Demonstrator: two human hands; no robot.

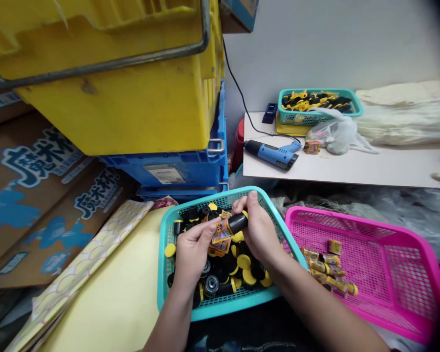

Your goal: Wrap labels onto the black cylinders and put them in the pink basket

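Observation:
Over the teal basket [163, 274], my right hand [258, 230] grips a small black cylinder with a yellow cap [238, 223]. My left hand [194, 249] pinches a colourful printed sleeve [220, 231] whose edge meets the cylinder's end. Whether the sleeve goes around the cylinder there I cannot tell. Below my hands, the basket holds many black cylinders with yellow caps [244, 261], some showing a round metallic end [211, 284]. More orange printed sleeves [218, 248] lie among them, partly hidden by my left hand.
A pink basket [374, 264] at right holds several wrapped cylinders [319, 266]. On the white table [333, 168] lie a blue heat gun [275, 154], a plastic bag [339, 134] and another teal basket [319, 117] of parts. Yellow [143, 107] and blue crates [168, 171] stand stacked at left beside cardboard [58, 195].

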